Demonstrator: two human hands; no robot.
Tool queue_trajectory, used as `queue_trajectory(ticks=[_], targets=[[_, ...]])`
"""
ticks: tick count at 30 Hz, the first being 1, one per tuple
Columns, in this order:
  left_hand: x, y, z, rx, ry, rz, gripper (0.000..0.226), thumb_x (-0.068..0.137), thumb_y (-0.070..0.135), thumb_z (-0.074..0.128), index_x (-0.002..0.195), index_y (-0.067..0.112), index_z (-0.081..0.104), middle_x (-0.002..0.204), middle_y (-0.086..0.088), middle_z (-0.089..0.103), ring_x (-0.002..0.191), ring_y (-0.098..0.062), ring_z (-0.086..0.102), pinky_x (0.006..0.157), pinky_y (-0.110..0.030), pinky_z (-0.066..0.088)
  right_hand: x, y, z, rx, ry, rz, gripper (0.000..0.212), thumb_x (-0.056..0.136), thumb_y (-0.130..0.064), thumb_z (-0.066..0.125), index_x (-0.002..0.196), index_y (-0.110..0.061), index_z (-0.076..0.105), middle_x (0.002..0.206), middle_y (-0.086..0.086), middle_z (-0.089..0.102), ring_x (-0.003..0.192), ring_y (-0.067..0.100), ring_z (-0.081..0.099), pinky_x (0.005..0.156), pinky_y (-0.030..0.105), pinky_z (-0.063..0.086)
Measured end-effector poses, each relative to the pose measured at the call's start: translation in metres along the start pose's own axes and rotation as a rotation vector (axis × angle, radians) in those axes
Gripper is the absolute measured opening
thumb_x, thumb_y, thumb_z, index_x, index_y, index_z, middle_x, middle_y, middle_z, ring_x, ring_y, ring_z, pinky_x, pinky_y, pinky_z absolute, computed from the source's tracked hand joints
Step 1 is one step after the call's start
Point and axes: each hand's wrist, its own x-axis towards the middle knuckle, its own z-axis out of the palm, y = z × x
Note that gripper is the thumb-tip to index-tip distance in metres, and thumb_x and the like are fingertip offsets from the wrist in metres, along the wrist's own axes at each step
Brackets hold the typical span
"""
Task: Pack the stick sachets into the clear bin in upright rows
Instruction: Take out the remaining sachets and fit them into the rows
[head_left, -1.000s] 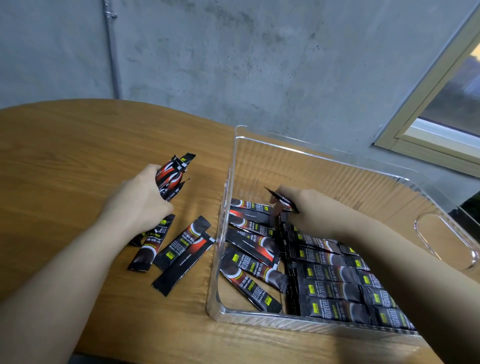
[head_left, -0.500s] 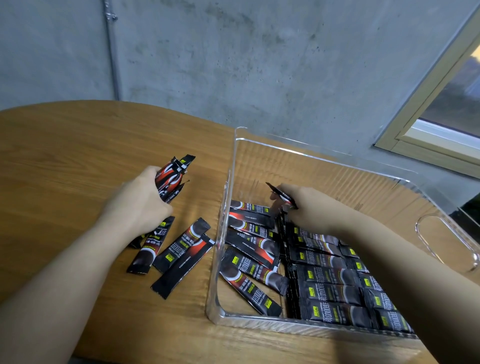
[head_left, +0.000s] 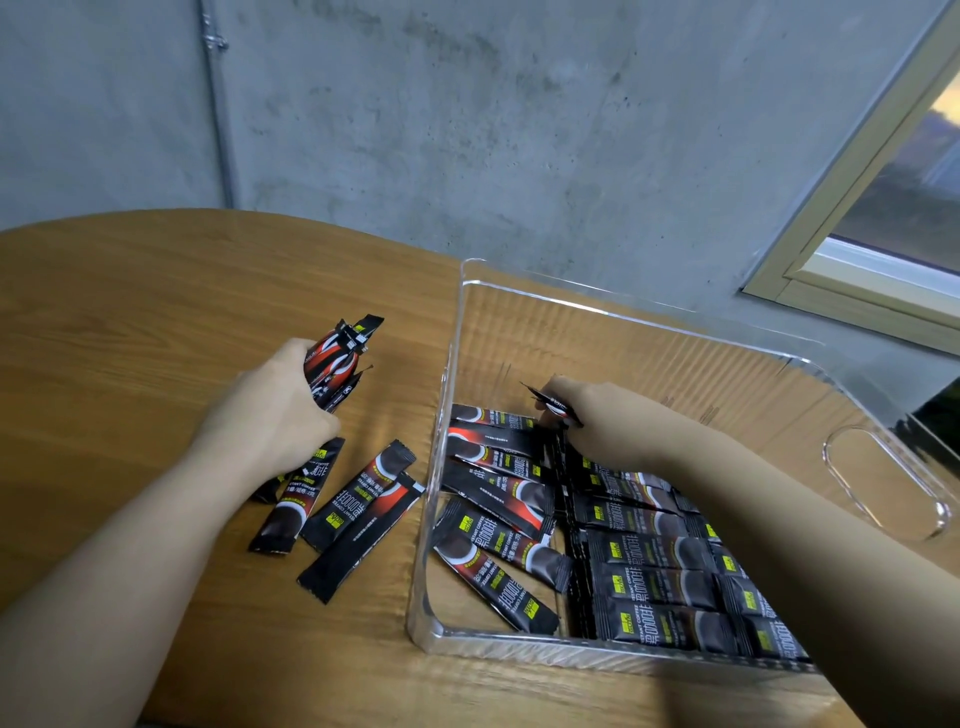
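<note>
Head view shows the clear bin on the wooden table, stick sachets packed in rows along its right side and more lying loose and flat at its left; my right forearm covers the rows' far ends. My right hand, inside the bin, pinches one sachet. My left hand grips a bundle of sachets outside, over four loose sachets on the table
</note>
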Motion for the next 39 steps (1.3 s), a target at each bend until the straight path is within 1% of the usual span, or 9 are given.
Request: queue_trajectory(ticks=[5,10,15,22,26,29,32,37,39], targets=[[0.000,0.001,0.000,0.007,-0.007,0.006,0.072,0.073,0.012,0.071,0.135,0.026,0.038,0.084,0.004,0.056,0.082,-0.027,0.060,0.077,-0.041,0.053,-0.016,-0.009,-0.003,0.051,0.074,-0.159,0.014,0.094,-0.025,0.053,0.106,-0.018,0.056,0.088,-0.004,0.062,0.078,0.018,0.054,0.068,0.032,0.042],[0.000,0.002,0.000,0.017,-0.025,-0.004,0.074,0.075,0.012,0.072,0.137,0.026,0.035,0.082,0.006,0.056,0.079,-0.026,0.061,0.077,-0.041,0.054,-0.023,-0.026,0.003,-0.050,-0.001,-0.224,0.029,0.088,-0.045,0.060,0.082,-0.022,0.045,0.080,-0.006,0.047,0.077,0.017,0.045,0.071,0.035,0.044],[0.001,0.002,0.000,0.018,-0.026,-0.007,0.073,0.074,0.013,0.073,0.136,0.026,0.036,0.084,0.004,0.057,0.077,-0.025,0.061,0.075,-0.040,0.055,-0.011,-0.037,0.009,-0.195,0.016,-0.196,0.021,0.090,-0.038,0.058,0.087,-0.018,0.051,0.092,0.003,0.058,0.082,0.025,0.051,0.064,0.031,0.038],[0.002,0.002,0.000,0.016,-0.015,-0.016,0.070,0.073,0.013,0.073,0.132,0.027,0.039,0.086,0.003,0.060,0.079,-0.025,0.062,0.076,-0.041,0.054,-0.008,-0.035,0.013,-0.042,-0.008,-0.223,0.019,0.087,-0.032,0.065,0.083,-0.019,0.053,0.071,-0.003,0.048,0.074,0.022,0.045,0.062,0.032,0.037],[0.001,0.003,0.000,0.012,-0.009,-0.021,0.072,0.072,0.014,0.075,0.133,0.028,0.040,0.091,0.002,0.062,0.082,-0.026,0.062,0.078,-0.040,0.054,-0.005,-0.034,0.020,-0.050,0.061,-0.239,0.025,0.086,-0.037,0.065,0.104,-0.019,0.063,0.094,0.002,0.063,0.089,0.026,0.057,0.074,0.037,0.049],[0.001,0.003,0.000,0.016,0.002,-0.019,0.071,0.072,0.015,0.075,0.133,0.027,0.041,0.093,0.001,0.063,0.084,-0.026,0.061,0.077,-0.038,0.053,-0.008,-0.035,0.013,-0.033,0.116,-0.248,0.022,0.086,-0.043,0.064,0.078,-0.025,0.055,0.080,-0.001,0.058,0.078,0.023,0.055,0.061,0.032,0.043],[0.001,0.003,0.000,0.021,0.015,-0.016,0.071,0.072,0.017,0.075,0.133,0.027,0.041,0.095,0.000,0.063,0.087,-0.027,0.060,0.077,-0.036,0.052,-0.017,-0.039,0.004,0.009,0.023,-0.214,0.045,0.082,-0.046,0.067,0.058,-0.026,0.035,0.061,-0.005,0.044,0.059,0.016,0.043,0.051,0.029,0.033],[0.000,0.003,0.001,0.038,0.019,-0.016,0.072,0.072,0.019,0.076,0.134,0.028,0.040,0.097,0.000,0.062,0.089,-0.027,0.060,0.080,-0.038,0.052,-0.026,-0.052,0.009,-0.146,-0.069,-0.240,0.031,0.082,-0.044,0.066,0.095,-0.017,0.060,0.082,0.003,0.058,0.080,0.027,0.055,0.064,0.032,0.043],[0.001,0.002,0.001,0.041,0.022,-0.017,0.071,0.072,0.021,0.076,0.133,0.029,0.041,0.097,0.001,0.063,0.088,-0.027,0.060,0.078,-0.037,0.052,-0.025,-0.052,0.010,-0.200,-0.013,-0.256,0.027,0.082,-0.039,0.064,0.093,-0.015,0.058,0.084,0.004,0.058,0.079,0.028,0.055,0.063,0.032,0.043]])
